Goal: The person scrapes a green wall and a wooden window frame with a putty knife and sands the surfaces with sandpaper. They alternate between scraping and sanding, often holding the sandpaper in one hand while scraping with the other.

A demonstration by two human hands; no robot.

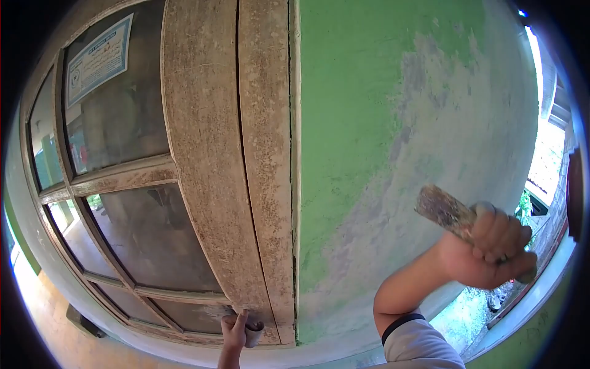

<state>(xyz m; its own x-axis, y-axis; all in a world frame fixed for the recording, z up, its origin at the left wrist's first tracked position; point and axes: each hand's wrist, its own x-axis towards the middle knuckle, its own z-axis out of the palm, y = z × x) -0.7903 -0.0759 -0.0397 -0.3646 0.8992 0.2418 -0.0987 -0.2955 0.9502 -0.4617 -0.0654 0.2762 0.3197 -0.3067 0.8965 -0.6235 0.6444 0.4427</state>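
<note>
My right hand is raised at the right, its fingers wrapped round a rough, worn piece of wood whose thick end points up and left, in front of the wall. Low in the middle, my left hand is closed on a small rounded grey-brown object, with the thumb pointing up. That hand is at the lower part of a weathered wooden door frame. What the object's hidden end touches cannot be made out.
Glass panes in wooden bars fill the left, one with a paper notice. A green wall with worn grey patches stands right of the frame. Beyond its right edge is a bright outdoor area. A tiled floor shows at the lower left.
</note>
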